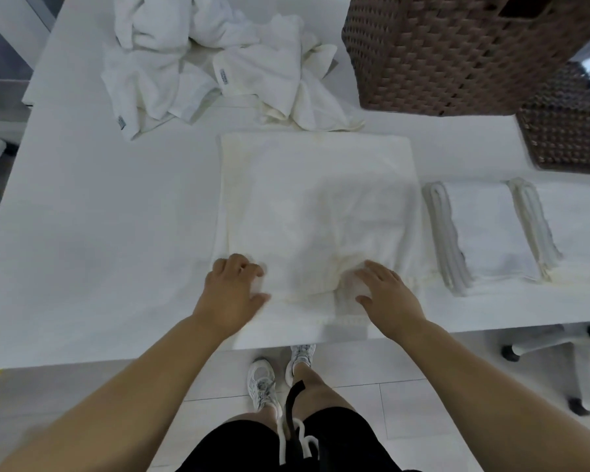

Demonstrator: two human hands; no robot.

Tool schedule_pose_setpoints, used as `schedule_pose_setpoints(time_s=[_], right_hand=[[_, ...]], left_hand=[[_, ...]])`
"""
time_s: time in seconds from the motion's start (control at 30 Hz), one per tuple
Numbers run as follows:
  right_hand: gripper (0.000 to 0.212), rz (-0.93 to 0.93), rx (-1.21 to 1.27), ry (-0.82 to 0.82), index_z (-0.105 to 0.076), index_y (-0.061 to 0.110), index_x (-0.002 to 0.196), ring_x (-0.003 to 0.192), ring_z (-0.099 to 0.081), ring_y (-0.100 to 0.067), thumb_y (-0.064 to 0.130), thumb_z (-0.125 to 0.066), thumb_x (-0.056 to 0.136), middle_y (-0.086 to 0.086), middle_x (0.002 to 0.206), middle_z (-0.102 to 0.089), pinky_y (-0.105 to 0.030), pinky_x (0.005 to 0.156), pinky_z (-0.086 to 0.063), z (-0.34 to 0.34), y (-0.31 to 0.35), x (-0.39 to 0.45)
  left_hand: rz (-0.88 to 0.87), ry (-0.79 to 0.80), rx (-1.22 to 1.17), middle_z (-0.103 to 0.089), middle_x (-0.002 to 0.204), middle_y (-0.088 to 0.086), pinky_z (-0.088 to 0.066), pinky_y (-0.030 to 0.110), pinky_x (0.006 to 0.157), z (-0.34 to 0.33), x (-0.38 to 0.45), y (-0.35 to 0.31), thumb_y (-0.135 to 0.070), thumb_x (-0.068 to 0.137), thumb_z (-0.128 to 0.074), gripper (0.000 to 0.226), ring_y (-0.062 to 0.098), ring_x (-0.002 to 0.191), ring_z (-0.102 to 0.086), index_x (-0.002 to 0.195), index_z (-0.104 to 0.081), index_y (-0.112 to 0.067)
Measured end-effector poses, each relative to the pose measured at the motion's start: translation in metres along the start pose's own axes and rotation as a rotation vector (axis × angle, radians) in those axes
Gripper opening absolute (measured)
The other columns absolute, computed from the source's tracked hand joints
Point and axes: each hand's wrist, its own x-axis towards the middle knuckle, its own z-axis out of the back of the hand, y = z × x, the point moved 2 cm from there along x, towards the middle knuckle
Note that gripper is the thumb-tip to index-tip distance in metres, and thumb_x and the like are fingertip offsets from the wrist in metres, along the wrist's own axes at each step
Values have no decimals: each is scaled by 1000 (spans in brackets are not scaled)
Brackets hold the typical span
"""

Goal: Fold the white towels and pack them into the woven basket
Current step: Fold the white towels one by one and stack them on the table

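Observation:
A white towel [315, 199] lies spread flat on the white table [99, 233], folded over near its front edge. My left hand [234, 294] pinches the towel's near left corner with curled fingers. My right hand [387, 294] grips the near right part of the same edge, where the cloth bunches up. A stack of folded white towels [487, 229] sits to the right. A heap of crumpled white towels [212, 59] lies at the back. The brown woven basket [457, 56] stands at the back right.
A second, darker woven basket [569, 131] sits at the right edge behind the folded stack. An office chair base [559, 349] stands on the tiled floor at the right. My legs and white shoes are below the table's front edge.

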Motion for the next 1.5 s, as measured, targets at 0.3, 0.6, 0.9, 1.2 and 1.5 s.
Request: schedule_pose_setpoints(time_s=[0.3,0.6,0.9,1.2,1.5], right_hand=[[45,-77,-46,-92,-42,19,135,125,-43,-21,31,-55,93,1,138,-43,-34,97,-44,6,-23,-5],[25,-49,-86,-188,-55,16,119,110,-49,-23,23,-48,96,-1,121,-51,-34,89,-41,4,-33,7],[15,14,51,-477,-57,6,100,88,-58,-31,-1,-46,93,-9,93,-65,-33,68,-38,48,-38,4],[27,511,-111,-754,-60,11,63,67,-61,-28,-15,-53,59,-7,86,-69,-28,59,-44,51,-27,-34],[44,181,-168,-155,-56,15,127,119,-50,-27,30,-63,86,1,132,-50,-42,96,-42,-43,-17,-51]], left_hand=[[-230,26,244,-63,100,6,-51,43,72,-16,10,-10,-37,71,-78,35,32,90,-62,101,-70,-21],[-142,-7,81,-65,98,5,-41,30,65,0,25,-3,-29,101,-32,31,27,84,-63,112,-57,-14],[-101,-140,-85,-59,113,11,-46,35,82,34,31,-8,-3,95,-44,21,31,99,-59,110,-58,-3],[-544,-206,301,-65,86,9,-44,27,45,71,-7,-6,21,44,-71,46,28,58,-60,71,-69,-16],[-410,10,453,-64,96,8,-55,37,60,-22,-40,23,-36,46,-91,54,30,79,-65,91,-71,-14]])
